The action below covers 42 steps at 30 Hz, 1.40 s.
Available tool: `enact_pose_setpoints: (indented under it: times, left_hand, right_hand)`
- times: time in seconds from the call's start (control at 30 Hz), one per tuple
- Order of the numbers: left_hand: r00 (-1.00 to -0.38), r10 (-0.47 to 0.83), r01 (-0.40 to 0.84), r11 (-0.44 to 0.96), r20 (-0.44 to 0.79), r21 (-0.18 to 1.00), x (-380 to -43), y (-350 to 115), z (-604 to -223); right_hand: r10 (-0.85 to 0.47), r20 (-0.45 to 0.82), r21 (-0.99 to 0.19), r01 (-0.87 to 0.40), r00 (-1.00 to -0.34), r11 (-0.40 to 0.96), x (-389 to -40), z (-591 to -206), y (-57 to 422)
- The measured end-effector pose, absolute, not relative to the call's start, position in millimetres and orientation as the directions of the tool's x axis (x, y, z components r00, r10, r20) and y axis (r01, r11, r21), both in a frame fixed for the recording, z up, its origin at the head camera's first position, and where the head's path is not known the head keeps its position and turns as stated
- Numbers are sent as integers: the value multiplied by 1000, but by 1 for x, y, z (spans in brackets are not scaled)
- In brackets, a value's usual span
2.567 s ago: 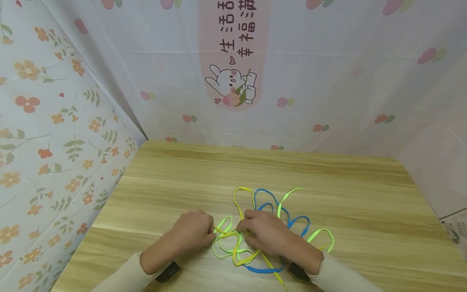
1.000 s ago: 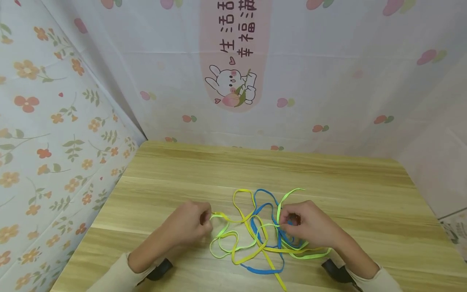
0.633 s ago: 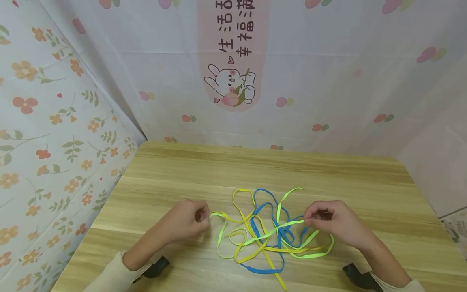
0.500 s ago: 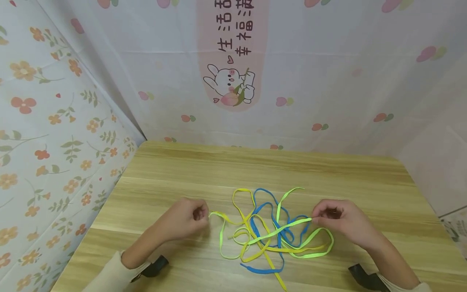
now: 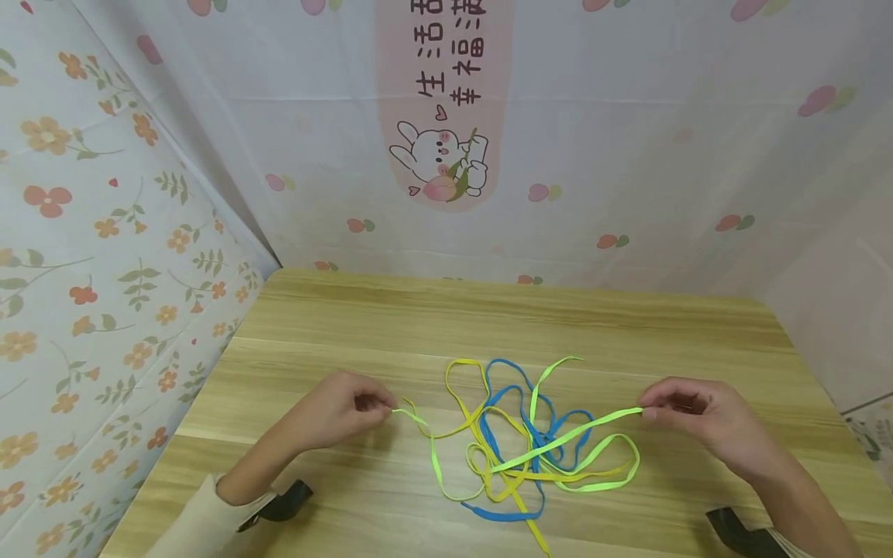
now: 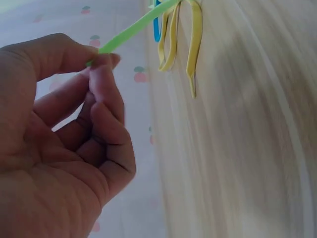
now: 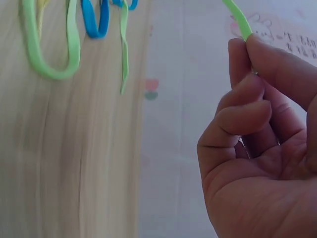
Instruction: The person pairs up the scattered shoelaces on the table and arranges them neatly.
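Observation:
In the head view my left hand (image 5: 342, 411) pinches the tip of a neon-green shoelace (image 5: 436, 463) between thumb and forefinger. My right hand (image 5: 708, 418) pinches a neon-green lace end (image 5: 593, 423) far to the right, stretched above the tangle. Whether both ends belong to one lace I cannot tell. A yellow shoelace (image 5: 532, 533) and a blue shoelace (image 5: 497, 518) lie looped together with the green in the table's middle. One yellow tip lies just right of my left fingers, apart from them. Both wrist views show the green lace (image 6: 133, 29) held at its end.
The wooden table (image 5: 335, 325) backs onto a white printed cloth (image 5: 614, 155). On the left hangs a flowered cloth (image 5: 132, 310). Another green end (image 5: 558, 366) points away from the tangle. Black wrist mounts (image 5: 286, 502) sit below both wrists.
My right hand has moved from the tangle far to the right, drawing the green lace out straighter. My left hand has shifted slightly left, and the yellow tip now stands apart from it.

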<state>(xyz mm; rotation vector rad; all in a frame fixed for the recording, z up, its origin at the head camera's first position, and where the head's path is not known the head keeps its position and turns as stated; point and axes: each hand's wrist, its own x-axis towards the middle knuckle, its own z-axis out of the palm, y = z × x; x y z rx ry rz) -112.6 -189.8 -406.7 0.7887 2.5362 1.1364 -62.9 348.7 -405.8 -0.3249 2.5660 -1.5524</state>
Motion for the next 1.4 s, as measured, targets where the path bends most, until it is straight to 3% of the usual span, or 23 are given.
enact_pose_setpoints:
  times: [0.5, 1.13, 1.4]
  left_hand:
    - [-854, 519, 373, 564, 36, 736, -110, -212, -395]
    - [-904, 427, 251, 541, -6, 803, -116, -231, -398]
    - [-913, 408, 225, 536, -17, 814, -122, -240, -407]
  right_hand:
    - [-104, -43, -838, -21, -994, 546, -47, -405, 400]
    - [91, -44, -817, 88, -995, 570, -31, -413, 435]
    - [114, -30, -838, 87, -993, 538, -31, -418, 447]
